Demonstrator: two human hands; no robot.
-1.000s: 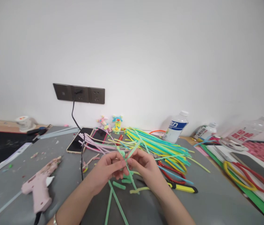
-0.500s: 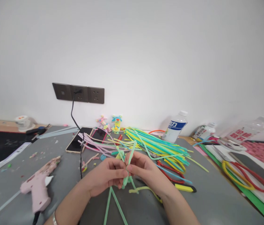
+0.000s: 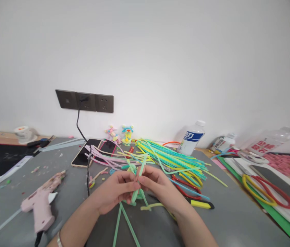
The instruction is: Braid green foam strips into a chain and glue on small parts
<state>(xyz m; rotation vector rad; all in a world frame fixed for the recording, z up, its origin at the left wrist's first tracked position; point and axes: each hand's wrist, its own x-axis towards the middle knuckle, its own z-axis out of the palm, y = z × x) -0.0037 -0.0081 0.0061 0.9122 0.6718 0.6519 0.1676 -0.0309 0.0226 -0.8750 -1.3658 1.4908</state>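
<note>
My left hand (image 3: 119,189) and my right hand (image 3: 155,181) meet above the mat, thumbs and fingers closed on a bent light-green pipe cleaner (image 3: 143,164). One end of it sticks up between the hands, and a thick folded part shows below the thumbs. More green stems (image 3: 129,223) hang down in a narrow V under my left hand. The fingers hide where the stems join. A yellow-green stem (image 3: 152,206) lies beside my right wrist. Behind the hands rests a pile of yellow and teal pipe cleaners (image 3: 170,156).
To the left lies a pink glue gun (image 3: 40,209). A phone (image 3: 82,158) and pink stems (image 3: 106,157) lie behind, near small pipe-cleaner figures (image 3: 127,134). On the right are a bottle (image 3: 190,139), a yellow-handled cutter (image 3: 201,204) and red-and-yellow scissors (image 3: 259,192).
Both hands keep their pinch on the green pipe cleaner, with its folded part shifted slightly left and up. The whole view has moved a little.
</note>
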